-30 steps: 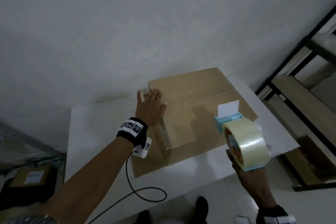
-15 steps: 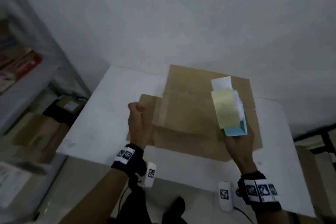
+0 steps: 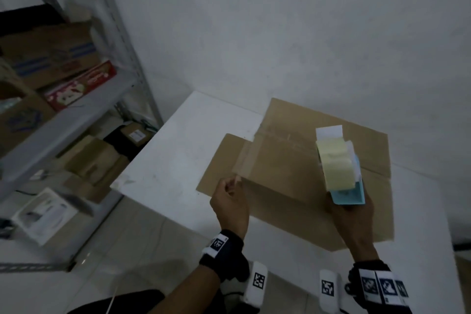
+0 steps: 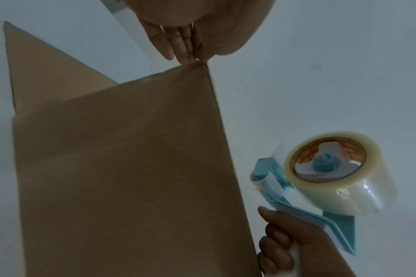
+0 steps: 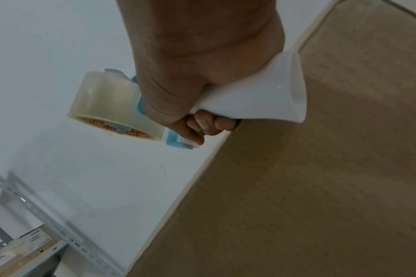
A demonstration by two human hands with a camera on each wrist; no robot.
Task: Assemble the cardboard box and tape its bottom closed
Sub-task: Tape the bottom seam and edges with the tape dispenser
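Observation:
A brown cardboard box (image 3: pixel 288 168) stands on the white table (image 3: pixel 178 155) with its lower flaps splayed flat around it. A clear tape strip (image 3: pixel 244 158) runs over its top and down the left side. My left hand (image 3: pixel 234 182) pinches the box's near left top corner; the left wrist view shows the fingertips (image 4: pixel 185 56) on that corner of the box (image 4: pixel 131 168). My right hand (image 3: pixel 351 214) grips the white handle of a blue tape dispenser (image 3: pixel 341 168) with a clear roll, held over the box's right part. The right wrist view shows the dispenser (image 5: pixel 107 105) and box (image 5: pixel 320 178).
A grey metal shelf rack (image 3: pixel 76 115) at the left carries cardboard boxes and a red package (image 3: pixel 81 84). Under it on the floor lie more boxes (image 3: pixel 96 160) and a white packaged device (image 3: pixel 43 214). A white wall stands right behind the table.
My head has turned left. My left hand left the box's top edge, curled, and now pinches the near left corner. My right hand carried the dispenser from the front to over the box.

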